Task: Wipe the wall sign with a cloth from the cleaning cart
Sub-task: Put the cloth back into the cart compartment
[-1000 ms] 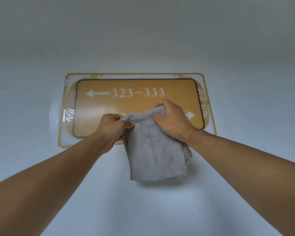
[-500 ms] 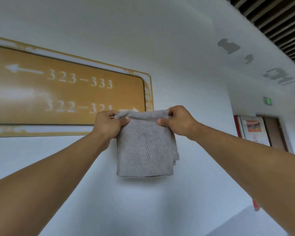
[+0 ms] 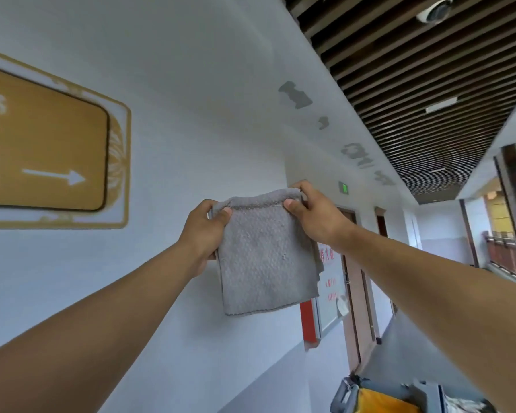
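We face a white corridor wall point(image 3: 191, 84) with the gold room-number sign point(image 3: 48, 150) at far left and the cleaning cart point(image 3: 378, 397) low at right. Between them hangs a folded grey cloth point(image 3: 265, 257), clear of the sign, its top corners pinched by our left hand point(image 3: 206, 231) and right hand point(image 3: 313, 216), fingers closed on the fabric. To finish well, we judge the fold should stay flat as it goes to the cart.
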Action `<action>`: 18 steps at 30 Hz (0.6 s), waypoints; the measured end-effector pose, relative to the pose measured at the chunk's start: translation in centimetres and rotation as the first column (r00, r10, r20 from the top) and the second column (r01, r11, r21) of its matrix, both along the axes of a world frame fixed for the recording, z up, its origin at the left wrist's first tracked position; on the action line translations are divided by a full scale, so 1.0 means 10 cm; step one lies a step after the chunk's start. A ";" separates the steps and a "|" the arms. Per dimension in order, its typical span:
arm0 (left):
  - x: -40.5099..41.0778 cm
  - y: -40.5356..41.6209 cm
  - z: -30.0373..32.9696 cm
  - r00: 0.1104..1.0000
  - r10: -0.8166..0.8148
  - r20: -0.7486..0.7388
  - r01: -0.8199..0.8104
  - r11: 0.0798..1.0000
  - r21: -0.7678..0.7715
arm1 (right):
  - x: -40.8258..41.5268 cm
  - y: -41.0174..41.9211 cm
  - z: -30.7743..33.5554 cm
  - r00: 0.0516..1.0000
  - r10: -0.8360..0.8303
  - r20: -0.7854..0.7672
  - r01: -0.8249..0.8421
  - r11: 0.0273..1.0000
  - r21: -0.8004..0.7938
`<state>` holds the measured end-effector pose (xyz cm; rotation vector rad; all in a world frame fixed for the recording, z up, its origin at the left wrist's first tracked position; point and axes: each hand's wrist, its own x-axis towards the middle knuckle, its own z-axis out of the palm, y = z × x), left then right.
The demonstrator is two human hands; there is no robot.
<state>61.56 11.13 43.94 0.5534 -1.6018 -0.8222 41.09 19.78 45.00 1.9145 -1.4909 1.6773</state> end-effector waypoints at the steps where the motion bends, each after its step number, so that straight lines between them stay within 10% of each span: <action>1: -0.21 0.00 -0.03 1.000 -0.023 0.007 0.023 1.000 0.006 | -0.19 0.03 -0.02 1.000 -0.026 -0.007 0.026 1.000 -0.009; 18: -3.68 -0.25 -1.07 0.928 -0.308 0.208 0.285 0.949 0.132 | -3.14 0.40 -1.22 0.910 -0.398 0.112 0.378 0.911 0.168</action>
